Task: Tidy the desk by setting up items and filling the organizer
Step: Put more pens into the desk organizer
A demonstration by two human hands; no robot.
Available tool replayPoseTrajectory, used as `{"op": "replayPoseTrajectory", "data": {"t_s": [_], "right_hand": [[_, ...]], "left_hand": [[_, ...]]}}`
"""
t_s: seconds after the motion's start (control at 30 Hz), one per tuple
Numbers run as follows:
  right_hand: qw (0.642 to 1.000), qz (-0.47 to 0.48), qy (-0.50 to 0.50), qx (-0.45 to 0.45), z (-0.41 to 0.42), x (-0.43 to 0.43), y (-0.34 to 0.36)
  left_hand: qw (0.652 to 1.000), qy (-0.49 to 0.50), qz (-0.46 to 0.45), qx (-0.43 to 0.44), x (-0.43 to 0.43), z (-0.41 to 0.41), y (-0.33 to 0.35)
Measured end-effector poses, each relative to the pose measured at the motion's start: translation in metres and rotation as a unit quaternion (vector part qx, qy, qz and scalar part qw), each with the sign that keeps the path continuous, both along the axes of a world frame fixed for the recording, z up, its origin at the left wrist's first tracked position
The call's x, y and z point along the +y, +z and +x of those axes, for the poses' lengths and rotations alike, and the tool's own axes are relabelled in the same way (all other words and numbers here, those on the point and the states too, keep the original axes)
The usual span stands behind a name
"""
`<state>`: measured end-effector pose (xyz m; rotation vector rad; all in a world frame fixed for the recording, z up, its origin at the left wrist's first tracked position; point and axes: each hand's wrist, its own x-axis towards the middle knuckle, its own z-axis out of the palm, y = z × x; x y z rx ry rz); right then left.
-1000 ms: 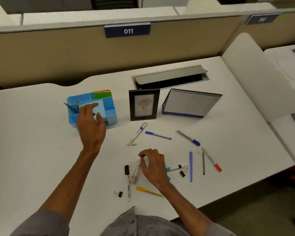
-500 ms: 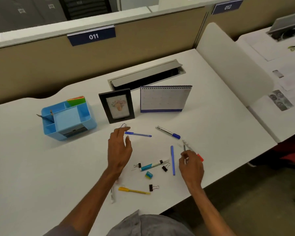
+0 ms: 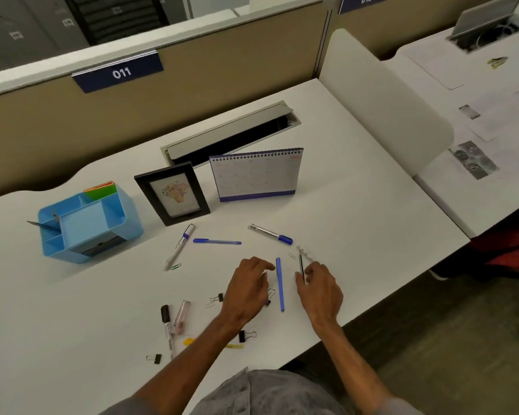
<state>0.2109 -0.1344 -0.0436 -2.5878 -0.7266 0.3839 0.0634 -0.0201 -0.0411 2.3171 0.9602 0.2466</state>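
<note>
1. Since a second ago both hands have left their old posts. The left hand (image 3: pixel 246 290), then at the organizer (image 3: pixel 87 223), now hovers with fingers curled over the loose stationery near the desk's front edge. It covers a binder clip and part of a teal marker; I cannot tell whether it grips anything.
2. The right hand (image 3: pixel 319 290), earlier nearer the middle of the scatter, is now at its right side, pinching a thin black pen (image 3: pixel 302 265) between thumb and fingers. The pen's far end points away from the person.
3. In my judgement this is the gathering step: pens are being collected for the organizer, which stands well apart to the left, holding coloured notes and a pencil (image 3: pixel 42 225) but few pens.
4. The setting-up part looks done: the frame (image 3: pixel 172 193) and calendar (image 3: pixel 256 175) stand upright, side by side, behind the scatter.
5. Much is left to pick up: a blue pen (image 3: pixel 280 284) between the hands, a marker (image 3: pixel 271 234) beyond it, another blue pen (image 3: pixel 217 241), a grey marker (image 3: pixel 179 247), a black-capped marker (image 3: pixel 167 323), a yellow pen partly under the left forearm, several binder clips and a green paperclip (image 3: pixel 176 267).
6. The desk (image 3: pixel 357 205) is smooth, white and flat, with an open cable tray (image 3: pixel 231 131) at the back.
7. Beyond are a tan partition labelled 011 and a neighbouring desk with papers.
</note>
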Motion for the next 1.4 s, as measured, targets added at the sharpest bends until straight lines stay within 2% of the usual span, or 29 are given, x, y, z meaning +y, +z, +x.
{"op": "replayPoseTrajectory", "data": {"t_s": [0.27, 0.47, 0.67, 0.9, 1.1, 1.4], "right_hand": [[0.999, -0.026, 0.014, 0.033, 0.009, -0.004, 0.001], [0.996, 0.045, 0.061, 0.037, 0.0, 0.007, 0.014], [0.986, 0.081, 0.144, 0.022, -0.022, 0.045, 0.032], [0.97, 0.085, 0.227, 0.0, -0.068, 0.1, 0.05], [0.955, 0.106, 0.274, 0.032, -0.125, 0.137, 0.06], [0.934, 0.082, 0.347, 0.035, -0.192, 0.156, 0.039]], "left_hand": [[1.0, 0.017, -0.013, 0.009, 0.0, 0.021, 0.0], [0.998, 0.047, -0.016, -0.026, 0.004, 0.027, 0.007], [0.987, 0.11, -0.083, -0.081, 0.022, 0.017, 0.024], [0.967, 0.213, -0.07, -0.122, 0.063, -0.037, 0.04], [0.94, 0.303, -0.046, -0.148, 0.103, -0.103, 0.058], [0.894, 0.413, 0.062, -0.158, 0.193, -0.222, 0.103]]}}
